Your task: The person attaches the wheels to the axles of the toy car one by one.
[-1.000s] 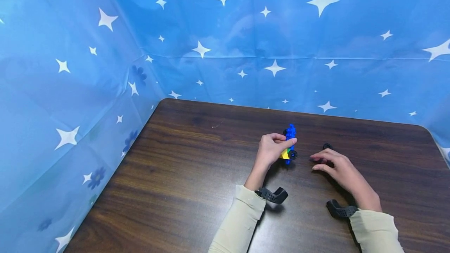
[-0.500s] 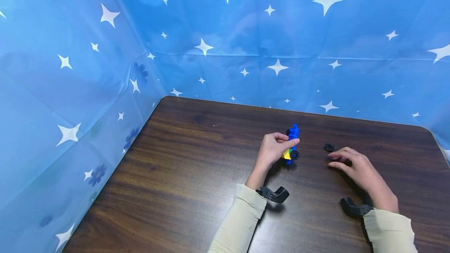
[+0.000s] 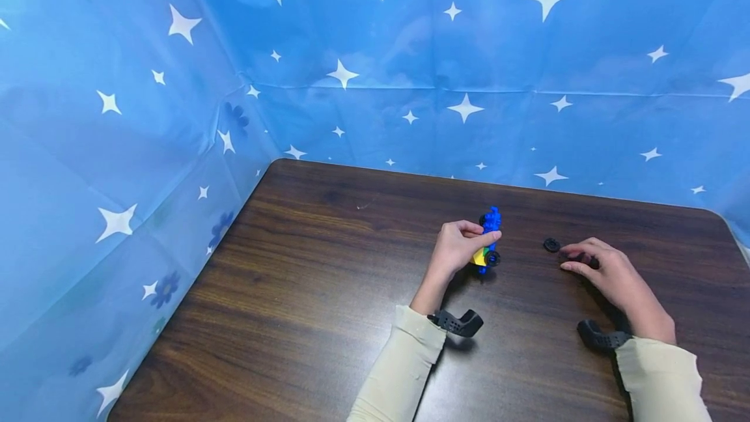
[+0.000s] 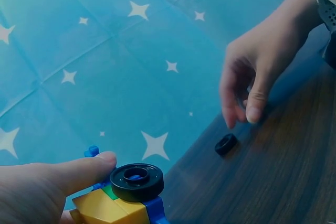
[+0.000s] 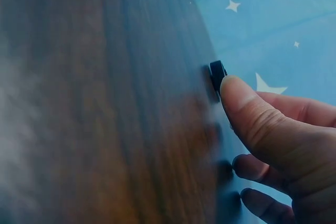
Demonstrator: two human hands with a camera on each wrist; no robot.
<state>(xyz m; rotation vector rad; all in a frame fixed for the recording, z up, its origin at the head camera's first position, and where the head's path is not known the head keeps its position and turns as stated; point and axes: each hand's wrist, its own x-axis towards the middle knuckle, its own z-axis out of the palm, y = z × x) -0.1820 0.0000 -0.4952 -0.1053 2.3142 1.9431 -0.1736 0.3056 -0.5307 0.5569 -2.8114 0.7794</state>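
Observation:
My left hand (image 3: 459,246) pinches a small toy car (image 3: 491,230) between thumb and fingers. Its body has a blue frame, yellow blocks and a bit of green. One black wheel (image 4: 137,181) sits on the car's side, large in the left wrist view, and another shows at its far end. To the right, a loose black wheel (image 3: 551,245) lies flat on the table. My right hand (image 3: 621,275) hovers just beside that wheel, thumb and fingers apart and loosely bent. In the right wrist view, the thumb tip overlaps the loose wheel (image 5: 217,74).
The dark wood-grain table (image 3: 305,266) has rounded back corners. Blue cloth (image 3: 398,31) with white stars rises behind it and along the left side. Each wrist wears a black curved mount, such as the left one (image 3: 463,324).
My right hand has moved right, away from the toy car, and the loose wheel it partly covered now shows fully. My left hand keeps hold of the car, nearly still.

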